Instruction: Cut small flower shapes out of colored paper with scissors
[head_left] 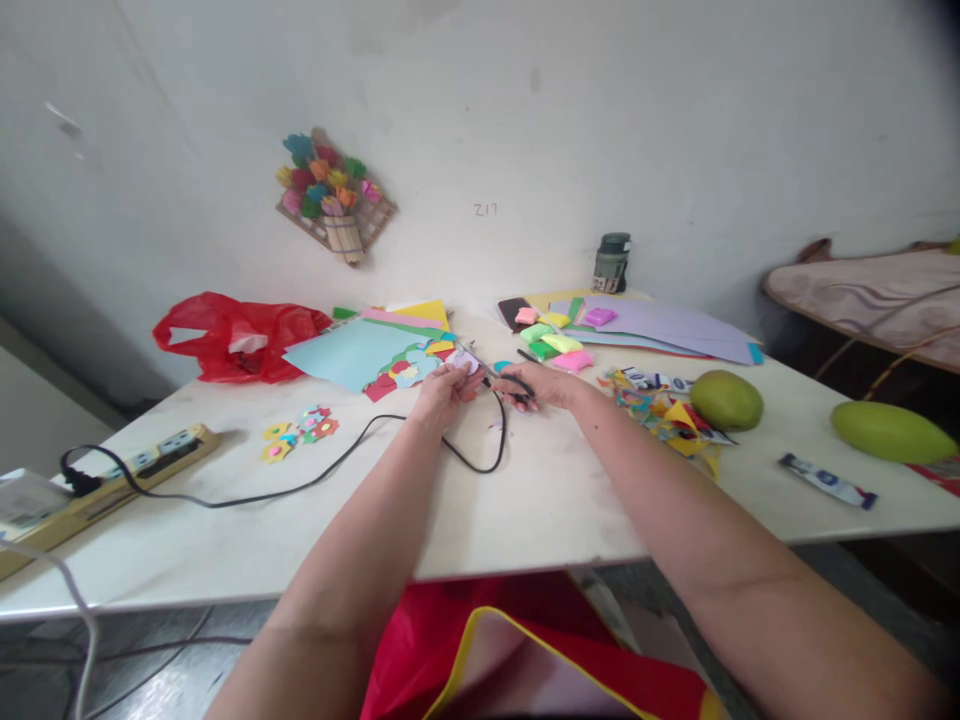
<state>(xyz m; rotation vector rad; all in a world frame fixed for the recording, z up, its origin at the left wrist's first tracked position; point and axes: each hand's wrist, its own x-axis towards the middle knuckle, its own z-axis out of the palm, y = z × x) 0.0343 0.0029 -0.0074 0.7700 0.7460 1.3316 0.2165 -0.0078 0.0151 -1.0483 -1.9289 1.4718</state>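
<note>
My left hand (448, 388) pinches a small piece of light purple paper (466, 362) near the middle of the table. In my right hand (534, 388) is a pair of scissors (517, 383) with black handles, its blades pointing left toward that paper. Just left of my hands, cut paper shapes (405, 368) in several colours lie on a light blue sheet (341, 352). A black cord (480, 470) loops on the table below both hands. Finished-looking paper flowers (300, 433) with coloured centres rest farther left.
A power strip (142, 465) lies at the left, with a red plastic bag (247, 335) behind it. Clay packets (555, 340), purple sheets (660, 325) and a flask (611, 262) stand or lie behind on the right. Paper scraps (675, 420), green fruit (726, 400) and a tube (827, 481) are nearer.
</note>
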